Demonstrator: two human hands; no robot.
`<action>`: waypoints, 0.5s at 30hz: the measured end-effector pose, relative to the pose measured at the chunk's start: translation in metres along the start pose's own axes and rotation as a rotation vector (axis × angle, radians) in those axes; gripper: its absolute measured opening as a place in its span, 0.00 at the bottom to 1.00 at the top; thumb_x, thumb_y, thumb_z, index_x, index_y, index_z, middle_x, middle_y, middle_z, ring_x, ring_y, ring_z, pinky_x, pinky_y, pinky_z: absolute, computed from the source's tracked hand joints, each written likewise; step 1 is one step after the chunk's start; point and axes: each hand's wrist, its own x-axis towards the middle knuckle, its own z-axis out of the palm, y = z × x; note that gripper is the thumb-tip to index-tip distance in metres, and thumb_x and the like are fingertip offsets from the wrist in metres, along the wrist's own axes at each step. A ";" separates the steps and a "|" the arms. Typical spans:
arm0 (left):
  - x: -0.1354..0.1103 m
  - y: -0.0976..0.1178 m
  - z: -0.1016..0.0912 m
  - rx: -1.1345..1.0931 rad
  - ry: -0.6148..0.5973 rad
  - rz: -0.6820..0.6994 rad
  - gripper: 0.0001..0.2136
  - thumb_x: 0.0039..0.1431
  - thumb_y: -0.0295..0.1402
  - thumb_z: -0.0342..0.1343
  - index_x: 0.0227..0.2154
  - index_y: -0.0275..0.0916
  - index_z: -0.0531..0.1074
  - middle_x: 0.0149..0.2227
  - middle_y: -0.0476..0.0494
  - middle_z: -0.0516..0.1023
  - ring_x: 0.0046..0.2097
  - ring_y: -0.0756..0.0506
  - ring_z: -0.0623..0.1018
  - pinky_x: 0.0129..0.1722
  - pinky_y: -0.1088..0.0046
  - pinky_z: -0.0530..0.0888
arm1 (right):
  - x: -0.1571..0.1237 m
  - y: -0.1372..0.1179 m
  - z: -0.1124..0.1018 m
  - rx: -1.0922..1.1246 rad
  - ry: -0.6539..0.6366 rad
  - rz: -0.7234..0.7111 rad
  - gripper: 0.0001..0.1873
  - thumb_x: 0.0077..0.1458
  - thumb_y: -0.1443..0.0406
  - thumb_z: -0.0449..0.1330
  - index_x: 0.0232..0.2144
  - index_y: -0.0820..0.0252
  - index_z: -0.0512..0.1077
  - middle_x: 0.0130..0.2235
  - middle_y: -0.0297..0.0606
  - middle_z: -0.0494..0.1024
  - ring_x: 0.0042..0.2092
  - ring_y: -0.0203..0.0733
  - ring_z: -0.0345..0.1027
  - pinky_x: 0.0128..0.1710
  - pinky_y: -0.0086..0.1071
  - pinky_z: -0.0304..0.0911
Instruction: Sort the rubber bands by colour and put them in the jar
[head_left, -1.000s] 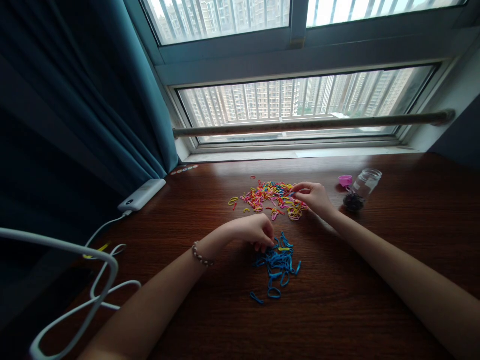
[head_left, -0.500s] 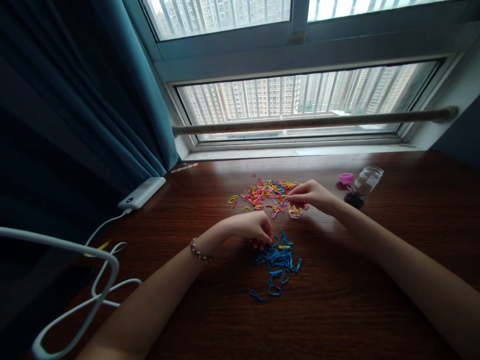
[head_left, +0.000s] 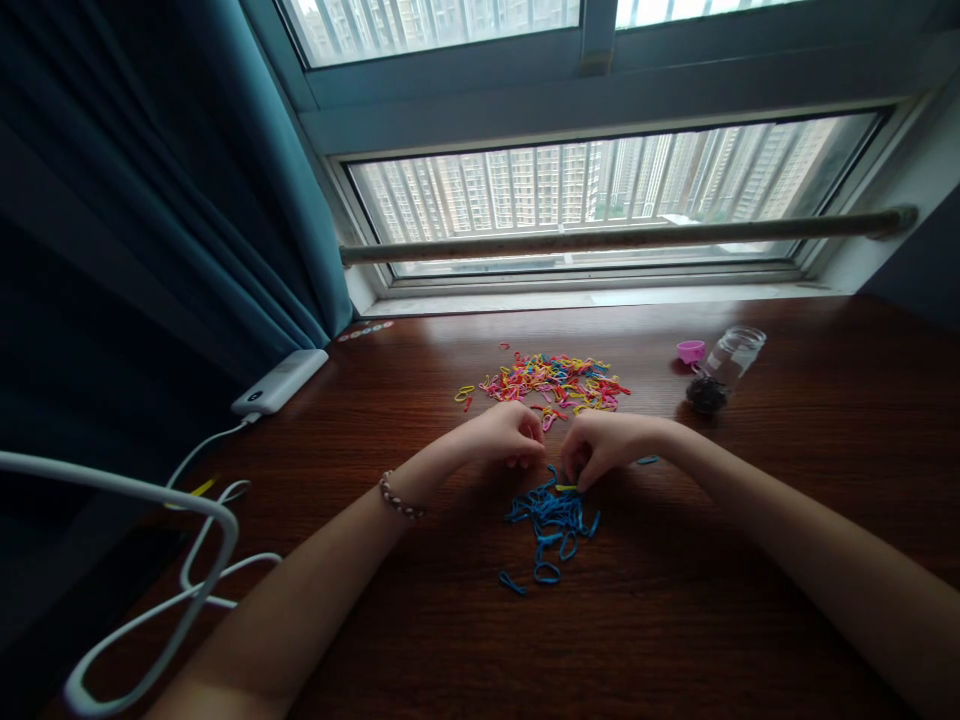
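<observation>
On the brown table lies a pile of blue rubber bands (head_left: 555, 515), with one yellow rubber band (head_left: 568, 488) at its far edge. My right hand (head_left: 606, 442) reaches down there, thumb and fingers pinched at the yellow band's end. Just left of it, my left hand (head_left: 510, 434) hovers with curled fingers; whether anything is in them is hidden. Beyond both hands spreads a mixed heap of red, pink and yellow rubber bands (head_left: 551, 378). A single blue rubber band (head_left: 647, 460) rests by my right wrist.
Back right, a clear jar (head_left: 739, 355) lies tilted with dark bands (head_left: 706, 394) at its lower end, beside a pink lid (head_left: 691, 351). A white power bank (head_left: 280, 382) with a white cable (head_left: 214, 437) is at left. The window and rail (head_left: 630, 240) stand behind.
My right hand has come from the mixed heap toward me, down to the yellow band on the blue pile. My left hand has risen slightly away from the blue pile. A blue band now shows near my right wrist.
</observation>
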 end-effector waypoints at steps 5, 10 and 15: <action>0.005 -0.006 -0.001 0.145 0.321 0.082 0.07 0.47 0.32 0.51 0.25 0.33 0.70 0.19 0.50 0.71 0.20 0.52 0.69 0.19 0.79 0.63 | 0.001 0.000 0.001 -0.008 0.048 -0.021 0.08 0.44 0.65 0.60 0.28 0.65 0.75 0.24 0.31 0.72 0.25 0.30 0.61 0.25 0.23 0.54; 0.007 -0.011 -0.002 0.381 0.520 0.136 0.09 0.52 0.34 0.49 0.26 0.35 0.71 0.23 0.47 0.73 0.26 0.50 0.71 0.27 0.77 0.67 | -0.008 0.000 -0.011 0.137 0.144 0.018 0.11 0.43 0.61 0.61 0.28 0.65 0.74 0.21 0.30 0.69 0.24 0.29 0.59 0.22 0.23 0.52; 0.011 -0.019 0.002 0.632 0.676 0.367 0.10 0.56 0.30 0.46 0.36 0.37 0.71 0.39 0.41 0.74 0.42 0.45 0.72 0.44 0.68 0.67 | -0.014 0.017 -0.023 0.381 0.627 0.150 0.16 0.41 0.56 0.62 0.27 0.65 0.71 0.20 0.30 0.67 0.20 0.28 0.55 0.19 0.24 0.50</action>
